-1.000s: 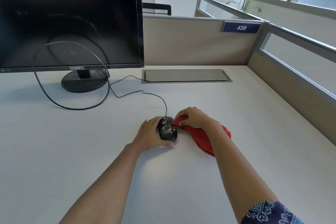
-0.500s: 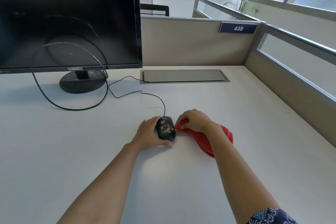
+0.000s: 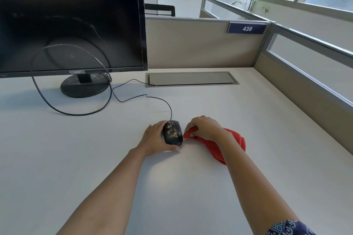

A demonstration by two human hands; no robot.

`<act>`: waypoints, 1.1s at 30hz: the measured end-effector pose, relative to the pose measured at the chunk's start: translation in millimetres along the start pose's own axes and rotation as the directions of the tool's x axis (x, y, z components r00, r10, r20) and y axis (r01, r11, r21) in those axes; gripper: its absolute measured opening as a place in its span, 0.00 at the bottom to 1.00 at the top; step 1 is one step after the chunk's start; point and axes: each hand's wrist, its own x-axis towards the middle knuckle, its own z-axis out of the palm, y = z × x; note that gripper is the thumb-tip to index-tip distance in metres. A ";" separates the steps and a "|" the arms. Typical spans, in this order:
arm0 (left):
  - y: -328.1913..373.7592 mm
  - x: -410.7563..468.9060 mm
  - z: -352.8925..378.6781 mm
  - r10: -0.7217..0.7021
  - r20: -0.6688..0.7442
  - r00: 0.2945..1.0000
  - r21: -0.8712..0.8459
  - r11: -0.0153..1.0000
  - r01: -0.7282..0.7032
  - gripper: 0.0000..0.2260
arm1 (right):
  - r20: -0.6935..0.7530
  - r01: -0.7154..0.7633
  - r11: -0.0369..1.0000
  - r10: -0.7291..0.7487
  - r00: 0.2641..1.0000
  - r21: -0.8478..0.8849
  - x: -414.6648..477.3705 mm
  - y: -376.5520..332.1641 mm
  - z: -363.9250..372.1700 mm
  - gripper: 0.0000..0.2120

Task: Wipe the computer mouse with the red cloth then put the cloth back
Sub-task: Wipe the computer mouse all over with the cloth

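Note:
A black computer mouse (image 3: 172, 132) with a gold floral pattern lies on the white desk (image 3: 76, 158), its cable running back toward the monitor. My left hand (image 3: 155, 139) cups the mouse from its left side, thumb under its near end. My right hand (image 3: 203, 128) is closed on the red cloth (image 3: 227, 144); a bunched tip of the cloth pokes out of my fingers and touches the mouse's right side. The rest of the cloth trails on the desk under my right wrist.
A black monitor (image 3: 70, 21) on a round stand (image 3: 84, 87) fills the back left, with a looping cable (image 3: 76, 113) in front. A grey cable hatch (image 3: 191, 79) sits at the desk's back. Cubicle partitions (image 3: 200, 44) close the back and right sides.
The cloth tip in my right hand has slid down the mouse's right side, from near its front toward the middle. My left hand keeps its hold.

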 end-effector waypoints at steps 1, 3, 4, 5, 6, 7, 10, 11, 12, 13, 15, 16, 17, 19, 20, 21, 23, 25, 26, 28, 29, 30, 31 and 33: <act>0.3 0.0 -0.3 -0.001 0.001 1.000 0.001 1.000 0.001 0.55 | -0.017 -0.009 1.000 0.009 1.000 0.002 -3.9 2.7 -0.1 0.12; 0.7 -0.6 -0.6 -0.006 0.005 1.000 -0.004 1.000 0.006 0.55 | -0.138 -0.015 0.997 0.024 0.990 0.072 -9.6 2.7 1.8 0.13; 1.2 -1.1 -1.0 -0.007 0.008 1.000 -0.006 1.000 0.007 0.55 | -0.197 0.003 0.995 0.017 0.980 0.101 -10.1 -0.5 3.5 0.13; 1.8 -1.3 -1.5 -0.004 0.007 1.000 -0.004 1.000 0.004 0.55 | -0.236 0.026 0.993 0.001 0.972 0.112 -9.1 -5.3 5.7 0.13; 2.6 -1.3 -1.9 0.002 0.003 1.000 0.000 1.000 -0.002 0.54 | -0.254 0.046 0.993 -0.016 0.967 0.113 -7.0 -10.8 7.9 0.13; 3.6 -1.4 -2.2 0.011 -0.004 1.000 0.002 1.000 -0.011 0.52 | -0.258 0.061 0.993 -0.032 0.966 0.105 -4.4 -16.3 10.1 0.13; 6.4 -2.2 -3.1 0.036 -0.023 0.999 -0.001 0.999 -0.036 0.48 | -0.233 0.081 0.996 -0.069 0.970 0.043 0.0 -25.3 13.1 0.13; 6.1 -1.8 -3.0 0.036 -0.020 0.999 -0.002 0.999 -0.036 0.49 | -0.223 0.088 0.996 -0.078 0.972 0.032 -0.2 -24.4 12.4 0.13; 5.3 -1.4 -2.6 0.031 -0.015 0.999 -0.003 1.000 -0.031 0.50 | -0.208 0.094 0.995 -0.086 0.974 0.031 -1.6 -22.7 11.0 0.12; 4.5 -0.7 -2.2 0.022 -0.010 1.000 -0.001 1.000 -0.022 0.52 | -0.187 0.099 0.995 -0.092 0.978 0.031 -3.9 -20.5 9.0 0.12; 3.4 0.0 -1.5 0.011 -0.015 1.000 0.006 1.000 -0.011 0.54 | -0.119 0.098 0.995 -0.096 0.988 0.007 -9.1 -15.3 4.3 0.11; 3.3 0.3 -1.3 0.009 -0.019 1.000 0.008 1.000 -0.009 0.55 | -0.090 0.093 0.996 -0.093 0.992 -0.008 -11.2 -12.6 2.2 0.11; 3.1 0.4 -1.3 0.006 -0.021 1.000 0.009 1.000 -0.006 0.55 | -0.080 0.085 0.996 -0.086 0.993 -0.008 -12.9 -10.4 0.9 0.11; 2.5 0.8 -1.5 0.004 -0.015 1.000 0.006 1.000 -0.003 0.53 | -0.146 0.068 0.997 -0.063 0.987 0.032 -13.8 -9.7 0.4 0.11; 2.5 1.0 -1.6 0.007 -0.012 1.000 0.004 1.000 -0.007 0.52 | -0.206 0.065 0.997 -0.054 0.977 0.048 -12.7 -11.9 1.1 0.12; 2.8 1.3 -1.8 0.015 -0.011 1.000 0.002 1.000 -0.015 0.50 | -0.258 0.068 0.996 -0.051 0.965 0.054 -10.7 -15.7 2.0 0.12; 4.4 1.1 -2.2 0.041 -0.020 0.999 -0.002 0.999 -0.041 0.45 | -0.287 0.072 0.997 -0.057 0.956 0.042 -6.1 -25.3 4.5 0.11; 5.1 1.1 -2.7 0.051 -0.022 0.998 0.000 0.999 -0.051 0.44 | -0.246 0.085 0.996 -0.082 0.966 0.002 -3.3 -31.2 7.7 0.12; 4.8 1.2 -2.6 0.049 -0.019 0.999 0.002 0.999 -0.049 0.45 | -0.227 0.092 0.996 -0.091 0.970 -0.008 -3.3 -31.3 8.7 0.12; 3.8 1.7 -2.0 0.042 -0.017 0.999 0.007 0.999 -0.042 0.46 | -0.193 0.089 0.996 -0.088 0.977 -0.006 -6.5 -27.5 7.5 0.13; 3.4 1.5 -1.8 0.038 -0.015 0.999 0.008 0.999 -0.038 0.47 | -0.165 0.081 0.997 -0.082 0.983 -0.013 -9.2 -25.0 6.2 0.13; 3.3 1.3 -1.8 0.033 -0.014 0.999 0.009 0.999 -0.033 0.49 | -0.127 0.072 0.997 -0.076 0.989 -0.032 -12.2 -22.3 4.4 0.12; 3.3 1.2 -1.9 0.028 -0.015 1.000 0.009 1.000 -0.028 0.50 | -0.094 0.067 0.996 -0.072 0.993 -0.060 -14.9 -19.9 2.6 0.12; 3.1 1.3 -2.6 0.026 -0.018 0.999 0.010 1.000 -0.026 0.51 | -0.102 0.064 0.994 -0.073 0.992 -0.088 -19.4 -18.3 0.1 0.11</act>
